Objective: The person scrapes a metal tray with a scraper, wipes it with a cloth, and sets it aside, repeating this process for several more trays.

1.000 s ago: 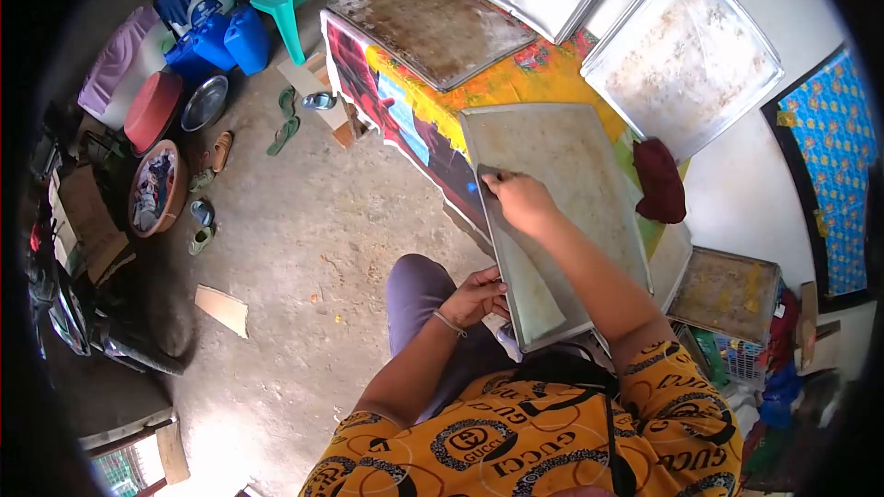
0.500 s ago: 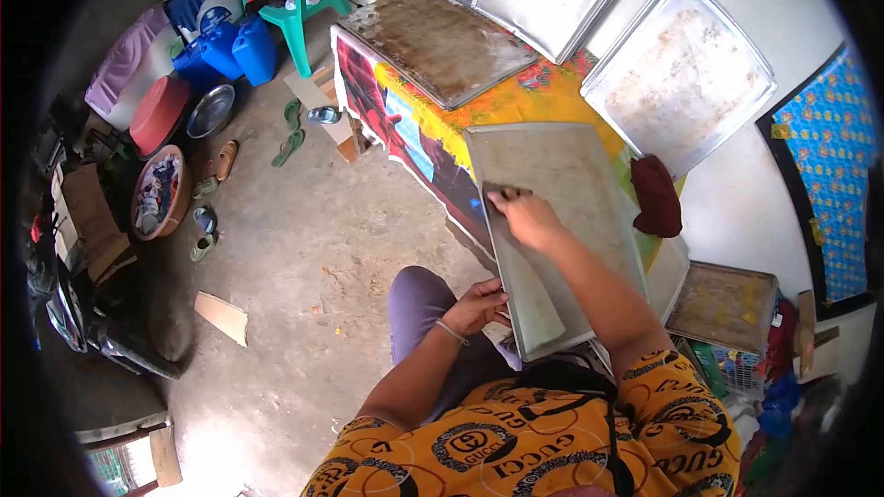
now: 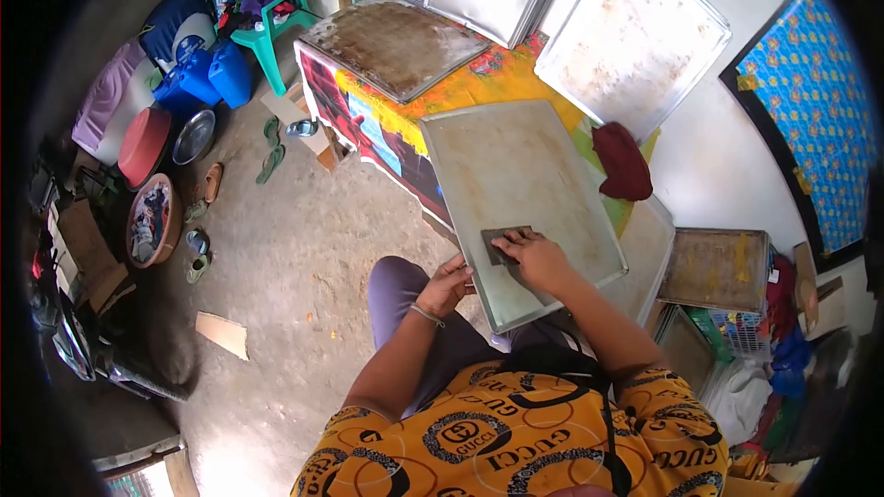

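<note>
A large metal baking tray (image 3: 520, 161) lies tilted before me, its near end over my lap and its far end at the table. My left hand (image 3: 446, 287) grips the tray's left rim near the lower corner. Under the fingers of my right hand (image 3: 537, 260), a dark flat scraper-like piece (image 3: 491, 244) presses on the tray's surface, toward the near end. Its exact kind is not clear. A paler streak runs below it; the rest of the tray looks dull and brownish.
On the table with a colourful cloth (image 3: 465, 97) lies a browned tray (image 3: 396, 46). Silvery trays (image 3: 635, 32) lean against the wall. A maroon cloth (image 3: 623, 161) hangs beside my tray. Another stained tray (image 3: 714, 267) rests on a crate at right. Slippers (image 3: 271, 164) lie on the floor.
My right hand has drawn the dark piece down the tray toward me. My left hand still holds the rim, and the camera view has shifted slightly.
</note>
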The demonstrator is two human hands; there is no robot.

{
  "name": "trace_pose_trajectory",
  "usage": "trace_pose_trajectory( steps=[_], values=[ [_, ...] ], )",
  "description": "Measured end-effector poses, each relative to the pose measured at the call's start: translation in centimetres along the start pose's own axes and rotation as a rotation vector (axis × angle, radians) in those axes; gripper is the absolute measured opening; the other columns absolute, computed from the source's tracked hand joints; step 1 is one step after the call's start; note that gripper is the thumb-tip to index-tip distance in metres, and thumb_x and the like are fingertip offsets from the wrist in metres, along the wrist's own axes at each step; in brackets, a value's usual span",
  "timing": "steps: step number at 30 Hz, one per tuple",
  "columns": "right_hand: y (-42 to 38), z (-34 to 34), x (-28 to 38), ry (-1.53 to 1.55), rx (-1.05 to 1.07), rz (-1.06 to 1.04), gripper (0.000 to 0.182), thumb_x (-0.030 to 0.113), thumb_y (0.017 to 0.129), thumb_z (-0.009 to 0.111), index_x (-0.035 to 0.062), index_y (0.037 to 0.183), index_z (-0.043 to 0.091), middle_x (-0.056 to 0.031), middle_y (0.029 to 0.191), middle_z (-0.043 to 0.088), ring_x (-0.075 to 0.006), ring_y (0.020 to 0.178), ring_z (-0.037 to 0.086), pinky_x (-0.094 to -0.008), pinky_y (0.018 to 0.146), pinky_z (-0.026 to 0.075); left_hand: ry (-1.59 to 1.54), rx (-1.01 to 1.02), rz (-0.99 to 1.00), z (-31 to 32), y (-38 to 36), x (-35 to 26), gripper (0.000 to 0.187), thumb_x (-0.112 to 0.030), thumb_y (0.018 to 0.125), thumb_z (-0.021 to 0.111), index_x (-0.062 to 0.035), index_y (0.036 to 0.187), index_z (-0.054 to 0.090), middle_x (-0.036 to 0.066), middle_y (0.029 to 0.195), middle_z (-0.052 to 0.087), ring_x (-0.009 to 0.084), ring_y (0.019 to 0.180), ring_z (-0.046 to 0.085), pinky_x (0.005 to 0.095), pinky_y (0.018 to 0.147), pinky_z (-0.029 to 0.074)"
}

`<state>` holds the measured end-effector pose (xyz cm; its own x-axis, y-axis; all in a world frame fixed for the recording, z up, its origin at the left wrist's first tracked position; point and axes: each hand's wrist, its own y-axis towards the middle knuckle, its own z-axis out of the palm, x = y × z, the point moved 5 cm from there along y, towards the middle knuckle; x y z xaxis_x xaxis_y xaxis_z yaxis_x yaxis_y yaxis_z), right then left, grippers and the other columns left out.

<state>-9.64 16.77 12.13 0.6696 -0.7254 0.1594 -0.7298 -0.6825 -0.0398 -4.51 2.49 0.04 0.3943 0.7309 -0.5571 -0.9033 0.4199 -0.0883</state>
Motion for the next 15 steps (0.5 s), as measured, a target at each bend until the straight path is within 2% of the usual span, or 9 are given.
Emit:
trace_pose_trajectory(
  steps=[4,5,9,14,15],
  values=[
    [-1.5,0.1,-3.1,0.026,-0.01,0.114,0.046,0.007,0.078,0.054,0.0177,0.122,0.057,-0.0107,0.124,0.057,-0.0323,0.113,0.053,-0.0404,0.092,0.046,0.027,-0.046,0.029,0.7,-0.4,-0.1,0.048,-0.016,0.092,0.056,-0.0115,0.137,0.042,0.003,0.123,0.058,0.0179,0.108,0.057,0.0387,0.09,0.046],
    [-2.0,0.1,-4.1,0.012,0.041,0.183,0.048,0.005,0.079,0.051,0.0187,0.124,0.055,-0.0091,0.124,0.056,-0.0322,0.113,0.053,-0.0401,0.092,0.046,0.025,-0.054,0.035,0.9,-0.5,-0.1,0.048,-0.016,0.092,0.056,-0.0115,0.138,0.042,0.003,0.123,0.057,0.0182,0.109,0.057,0.0387,0.091,0.046],
    [-4.8,-0.2,-7.3,-0.014,-0.053,0.312,0.048,0.003,0.078,0.049,0.0178,0.123,0.055,-0.0076,0.125,0.056,-0.0316,0.112,0.053,-0.0402,0.091,0.047,0.035,-0.045,0.034,0.6,-0.5,0.2,0.046,-0.016,0.091,0.056,-0.0111,0.135,0.044,0.002,0.126,0.055,0.0174,0.113,0.055,0.0394,0.092,0.045],
    [-7.5,-0.2,-9.8,0.008,-0.141,0.34,0.044,0.002,0.078,0.047,0.0146,0.118,0.059,-0.0093,0.125,0.056,-0.0314,0.112,0.053,-0.0406,0.09,0.046,-0.013,-0.056,0.014,0.8,-0.3,0.7,0.047,-0.017,0.091,0.056,-0.0068,0.135,0.041,0.003,0.129,0.054,0.0181,0.118,0.052,0.0396,0.095,0.044],
    [-8.0,-0.2,-9.9,0.015,-0.15,0.341,0.043,0.002,0.078,0.047,0.0141,0.118,0.059,-0.0097,0.124,0.056,-0.0313,0.113,0.053,-0.0406,0.09,0.046,-0.029,-0.048,0.029,1.2,-0.2,0.7,0.047,-0.016,0.092,0.054,-0.0051,0.135,0.04,0.006,0.129,0.053,0.0188,0.117,0.053,0.0399,0.094,0.047]
  ],
)
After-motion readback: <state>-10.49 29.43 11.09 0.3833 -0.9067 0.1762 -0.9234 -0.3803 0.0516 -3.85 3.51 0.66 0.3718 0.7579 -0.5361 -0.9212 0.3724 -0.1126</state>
